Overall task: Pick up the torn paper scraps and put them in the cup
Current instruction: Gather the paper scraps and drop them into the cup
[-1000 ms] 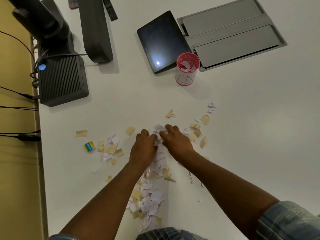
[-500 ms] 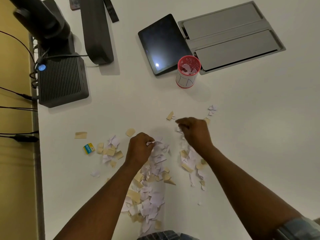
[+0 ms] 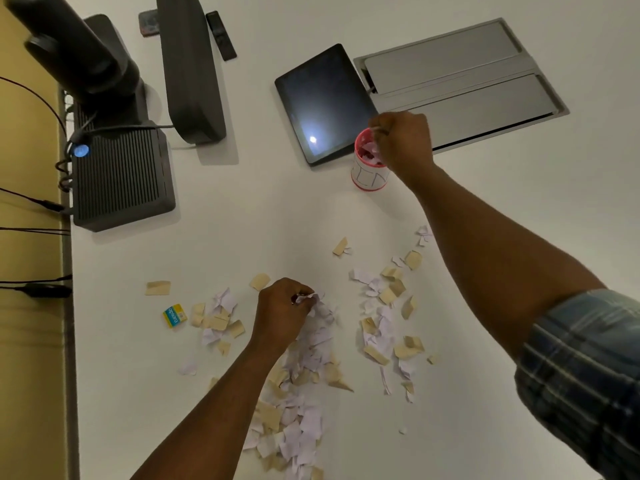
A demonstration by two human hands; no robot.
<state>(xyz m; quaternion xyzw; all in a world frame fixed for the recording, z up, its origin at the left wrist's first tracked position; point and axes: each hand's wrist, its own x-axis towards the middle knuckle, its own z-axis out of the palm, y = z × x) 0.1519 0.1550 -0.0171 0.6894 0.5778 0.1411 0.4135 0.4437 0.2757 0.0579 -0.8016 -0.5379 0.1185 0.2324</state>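
Note:
Torn white and tan paper scraps [image 3: 384, 317] lie scattered over the near half of the white table [image 3: 277, 216]. A red-rimmed white cup [image 3: 367, 171] stands beyond them, with scraps inside. My right hand [image 3: 403, 142] hovers over the cup's right rim, fingers curled around scraps and covering part of the opening. My left hand [image 3: 282, 311] rests on the middle pile, fingers closed on a bunch of white scraps.
A dark tablet [image 3: 322, 102] lies just left of the cup, a grey recessed panel [image 3: 460, 84] behind it. Black devices [image 3: 121, 174] and a stand [image 3: 188, 67] occupy the far left, with cables. A small yellow-blue packet [image 3: 175, 315] lies among the left scraps.
My right hand rose from the pile with scraps and travelled away to the cup. My left hand stayed on the pile and closed on scraps.

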